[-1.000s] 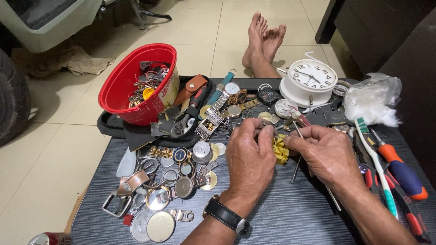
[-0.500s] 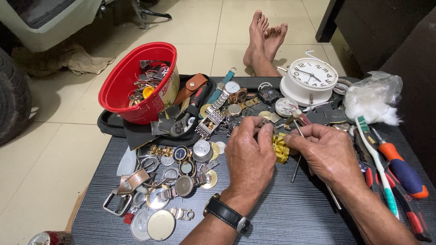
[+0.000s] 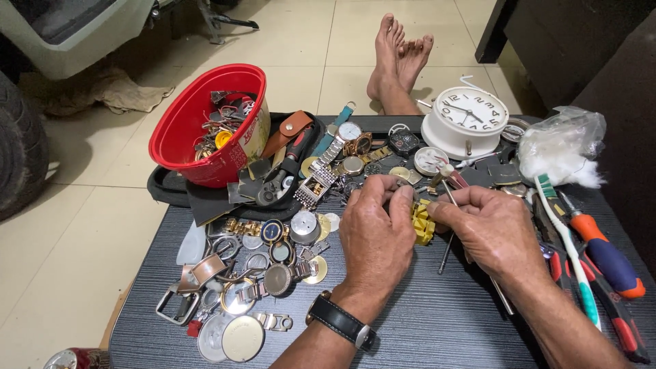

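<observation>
My left hand (image 3: 377, 236), with a black watch on its wrist, is curled over a small yellow holder block (image 3: 421, 222) on the dark table (image 3: 437, 321) and pinches a small part at its top. Facing it, my right hand (image 3: 486, 229) grips a thin metal tool (image 3: 447, 193) whose tip points at the block. The part between my fingers is mostly hidden. Watch cases, backs and bands (image 3: 266, 273) lie in a pile left of my left hand.
A red bowl (image 3: 198, 130) of watch parts stands at the back left on a black pouch. A white alarm clock (image 3: 468, 119) and cotton in a bag (image 3: 560, 150) sit at the back right. Screwdrivers (image 3: 608, 256) and a toothbrush (image 3: 567, 239) lie at the right edge. Bare feet (image 3: 400, 58) rest beyond the table.
Both hands stay at the yellow block with only slight finger movement. Nothing else has moved.
</observation>
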